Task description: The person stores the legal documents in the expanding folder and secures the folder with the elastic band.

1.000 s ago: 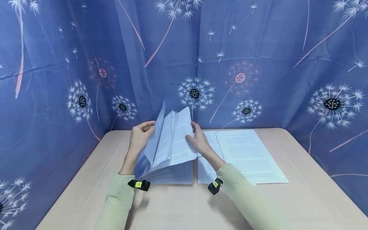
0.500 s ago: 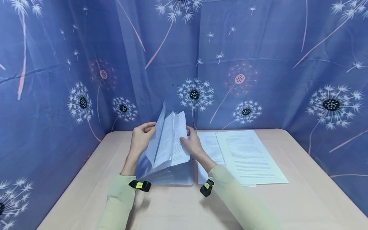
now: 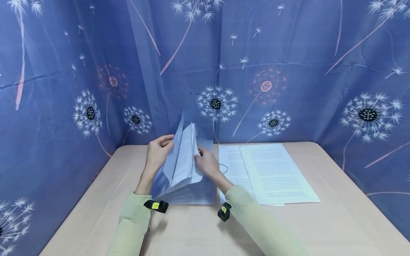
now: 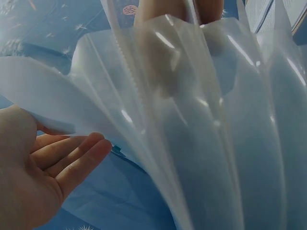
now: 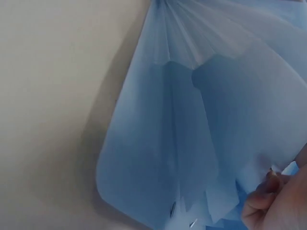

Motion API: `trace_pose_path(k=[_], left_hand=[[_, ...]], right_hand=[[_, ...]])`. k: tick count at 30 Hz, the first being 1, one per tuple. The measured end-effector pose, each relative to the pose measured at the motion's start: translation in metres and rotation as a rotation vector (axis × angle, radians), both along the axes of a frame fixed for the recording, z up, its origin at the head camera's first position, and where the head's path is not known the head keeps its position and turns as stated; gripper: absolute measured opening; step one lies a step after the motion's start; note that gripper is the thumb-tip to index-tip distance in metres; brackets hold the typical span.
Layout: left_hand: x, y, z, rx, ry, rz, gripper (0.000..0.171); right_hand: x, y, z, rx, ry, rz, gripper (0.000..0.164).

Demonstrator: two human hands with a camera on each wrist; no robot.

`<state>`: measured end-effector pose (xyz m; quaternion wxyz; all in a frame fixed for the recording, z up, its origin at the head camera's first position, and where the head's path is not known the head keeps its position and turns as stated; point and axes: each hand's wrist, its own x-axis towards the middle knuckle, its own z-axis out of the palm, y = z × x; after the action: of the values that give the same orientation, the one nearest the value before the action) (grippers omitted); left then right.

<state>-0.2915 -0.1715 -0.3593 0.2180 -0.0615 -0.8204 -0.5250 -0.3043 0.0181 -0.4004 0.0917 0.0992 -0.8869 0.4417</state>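
A translucent blue folder (image 3: 200,195) lies open on the table, its clear sleeves (image 3: 182,156) fanned upright. My left hand (image 3: 158,151) holds the raised sleeves from the left, thumb over their top edge. In the left wrist view its palm and fingers (image 4: 57,163) lie behind the glossy sleeves (image 4: 201,143). My right hand (image 3: 206,163) pinches a printed sheet (image 3: 196,167) against the fan from the right. In the right wrist view its fingertips (image 5: 271,199) sit at the sleeve edges above the blue cover (image 5: 158,158).
A stack of printed pages (image 3: 272,174) lies right of the folder on the beige table (image 3: 192,231). A thin elastic loop (image 3: 225,167) shows beside my right hand. Blue dandelion-print curtains (image 3: 288,71) close in the back and both sides.
My right hand has swung the printed sheet leftward, from facing me to nearly edge-on against the upright sleeves. The left hand has stayed where it was.
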Motion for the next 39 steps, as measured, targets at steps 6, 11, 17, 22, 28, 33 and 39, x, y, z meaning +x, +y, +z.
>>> trace_pose_path(k=[6,11,17,22,28,33,39], left_hand=[[-0.001,0.001,0.001,0.023,0.003,0.003,0.035],[0.001,-0.002,0.002,0.037,0.004,0.023,0.035],[0.000,-0.002,0.002,0.046,0.026,0.013,0.035],[-0.001,-0.002,0.001,0.055,0.035,0.000,0.035],[-0.002,-0.002,0.001,0.057,0.027,-0.007,0.035],[-0.002,-0.002,0.003,0.038,0.025,0.007,0.034],[0.000,-0.002,0.002,0.022,-0.007,0.007,0.028]], right_hand=[[0.005,-0.006,0.000,0.071,0.047,-0.029,0.054],[0.008,-0.004,0.001,0.058,0.068,-0.047,0.049],[0.010,-0.001,0.001,0.033,0.045,-0.013,0.045],[0.010,0.002,0.000,0.032,0.006,0.097,0.050],[0.013,0.011,0.004,0.000,-0.011,0.150,0.051],[0.015,0.026,0.008,-0.063,0.055,0.194,0.044],[0.016,0.047,0.011,-0.079,0.124,0.206,0.034]])
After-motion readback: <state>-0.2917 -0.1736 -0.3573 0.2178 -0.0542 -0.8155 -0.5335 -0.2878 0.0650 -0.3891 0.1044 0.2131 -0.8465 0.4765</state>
